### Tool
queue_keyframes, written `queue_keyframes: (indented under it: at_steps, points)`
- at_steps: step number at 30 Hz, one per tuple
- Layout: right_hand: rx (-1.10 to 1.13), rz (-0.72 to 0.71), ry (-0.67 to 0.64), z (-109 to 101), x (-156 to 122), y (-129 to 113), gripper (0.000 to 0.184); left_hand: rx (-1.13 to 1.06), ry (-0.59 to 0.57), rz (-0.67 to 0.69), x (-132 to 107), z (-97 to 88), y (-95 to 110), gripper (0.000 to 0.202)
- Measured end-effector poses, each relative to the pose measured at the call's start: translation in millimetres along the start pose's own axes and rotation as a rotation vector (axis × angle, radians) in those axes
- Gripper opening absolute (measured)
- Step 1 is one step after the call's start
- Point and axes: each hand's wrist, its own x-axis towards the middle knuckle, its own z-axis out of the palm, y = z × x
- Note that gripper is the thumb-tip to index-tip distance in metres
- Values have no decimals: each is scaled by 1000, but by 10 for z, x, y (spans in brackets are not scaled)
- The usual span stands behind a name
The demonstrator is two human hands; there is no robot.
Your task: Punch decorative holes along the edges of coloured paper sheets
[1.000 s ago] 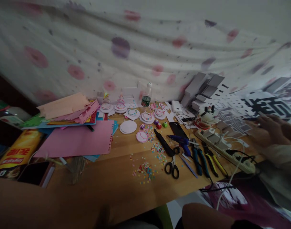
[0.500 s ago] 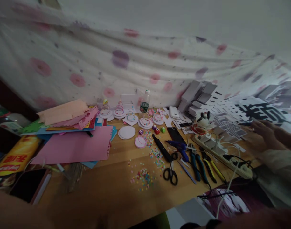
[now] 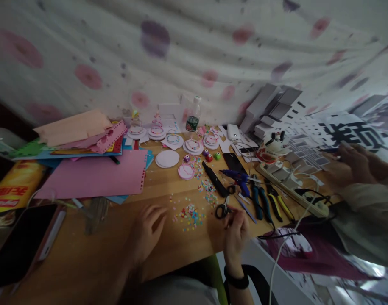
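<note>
While left hand (image 3: 146, 226) lies open on table (image 3: 163, 186) | right hand (image 3: 233, 233) touches scissors (image 3: 221, 210), grip unclear

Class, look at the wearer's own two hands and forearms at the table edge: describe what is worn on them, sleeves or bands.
Both the left hand and the right hand are bare, with no gloves or rings that can be made out. No sleeve shows on either forearm. The right wrist carries a dark wristband; the left wrist shows nothing worn.
</note>
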Motion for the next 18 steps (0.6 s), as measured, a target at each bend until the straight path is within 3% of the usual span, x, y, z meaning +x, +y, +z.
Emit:
queue_keyframes:
  at_steps: [4,11,14,18]
  points:
    - [-23,122,-30,-36,-70,193,65,106,-85,4,-248,101,-14,26]
    - [22,215,-15,-77,-74,266,62,156,-117,33,-329,127,67,27]
    - [-6,228,-31,-85,-137,239,62,63,-80,-6,-216,78,145,23]
    - [-55,221,-44,-76,-197,200,63,-310,-5,-134,187,-276,552,17]
